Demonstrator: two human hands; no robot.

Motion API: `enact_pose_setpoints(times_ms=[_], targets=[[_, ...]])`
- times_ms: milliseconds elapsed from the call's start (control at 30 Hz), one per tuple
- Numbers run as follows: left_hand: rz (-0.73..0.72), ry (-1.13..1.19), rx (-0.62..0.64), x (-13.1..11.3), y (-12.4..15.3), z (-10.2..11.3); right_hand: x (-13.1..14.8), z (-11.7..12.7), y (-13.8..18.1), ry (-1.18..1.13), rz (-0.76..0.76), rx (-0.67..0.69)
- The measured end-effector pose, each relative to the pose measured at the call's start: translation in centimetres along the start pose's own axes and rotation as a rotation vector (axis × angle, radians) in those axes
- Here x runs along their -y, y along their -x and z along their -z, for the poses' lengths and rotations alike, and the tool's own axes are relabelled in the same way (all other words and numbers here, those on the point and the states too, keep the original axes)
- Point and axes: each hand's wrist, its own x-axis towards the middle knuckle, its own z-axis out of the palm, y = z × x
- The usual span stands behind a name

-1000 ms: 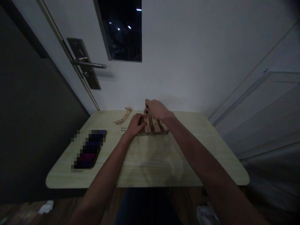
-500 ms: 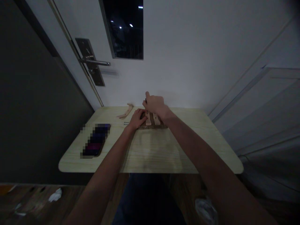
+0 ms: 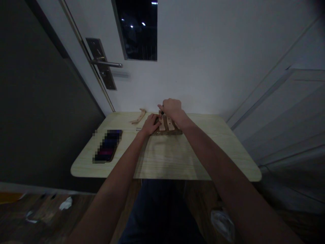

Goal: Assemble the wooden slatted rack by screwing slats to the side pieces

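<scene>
A brown board (image 3: 166, 133) lies near the back of the table, bearing light wooden pieces with small dark holes. My left hand (image 3: 151, 124) rests at the board's left side, thumb and fingers closed on the left wooden piece (image 3: 162, 126). Above the far end of that piece, my right hand (image 3: 172, 107) is wrapped round a screwdriver (image 3: 163, 112); only a short dark part of the tool shows below the fist. To the right sits a second wooden piece (image 3: 170, 124), partly beside my right wrist.
Left of the board lie a loose bent wooden piece (image 3: 139, 117) and thin metal screws (image 3: 138, 129). A phone (image 3: 108, 145) is on the table's left part. Behind the table (image 3: 165, 162) stands a white door with a lever handle (image 3: 106, 63).
My right hand has turned over the screwdriver; its raised thumb now lies lower, pointing left. The left hand stays on the wooden piece. The whole view has shifted slightly.
</scene>
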Motion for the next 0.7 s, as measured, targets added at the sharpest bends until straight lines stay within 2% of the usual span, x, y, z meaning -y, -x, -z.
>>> enact_pose_setpoints(times_ms=[133,400,700], targets=[[0.006,-0.016,0.016,-0.1,0.0,0.1,0.0,-0.1,0.3,-0.047,-0.011,-0.001],[0.012,-0.032,0.027,-0.4,0.1,0.4,-0.4,0.7,-0.8,-0.081,0.086,0.157],[0.022,-0.027,0.025,-0.5,0.1,0.3,0.3,0.4,-1.5,-0.089,0.052,0.127]])
